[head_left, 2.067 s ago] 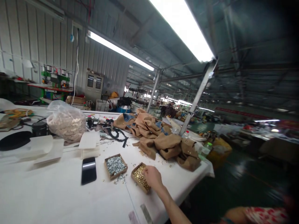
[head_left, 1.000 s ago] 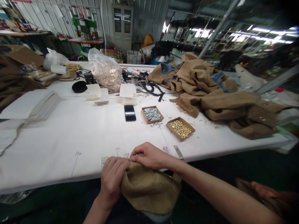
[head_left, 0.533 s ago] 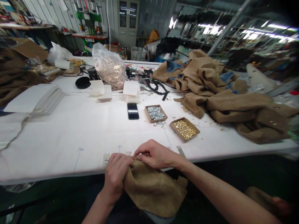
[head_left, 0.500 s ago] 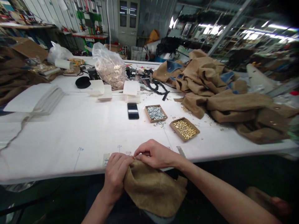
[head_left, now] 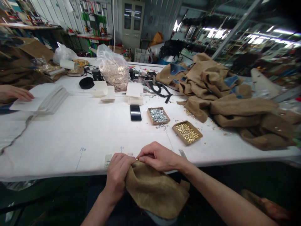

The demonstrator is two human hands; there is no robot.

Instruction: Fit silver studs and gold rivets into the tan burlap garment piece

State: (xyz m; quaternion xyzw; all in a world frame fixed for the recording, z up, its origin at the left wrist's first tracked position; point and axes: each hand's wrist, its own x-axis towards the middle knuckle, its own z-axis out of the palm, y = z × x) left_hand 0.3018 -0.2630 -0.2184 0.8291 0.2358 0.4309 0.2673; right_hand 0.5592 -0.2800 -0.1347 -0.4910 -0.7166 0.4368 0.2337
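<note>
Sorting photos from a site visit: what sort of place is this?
Probably a garment workshop: a long white worktable holds heaped tan fabric, with small trays of gold studs and silver studs.

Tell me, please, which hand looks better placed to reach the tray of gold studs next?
Probably the right: the right hand lies nearer the tray of gold studs, though its fingertips are at a gold stud. The left hand is gripping the tan fabric, and is farther off.
</note>
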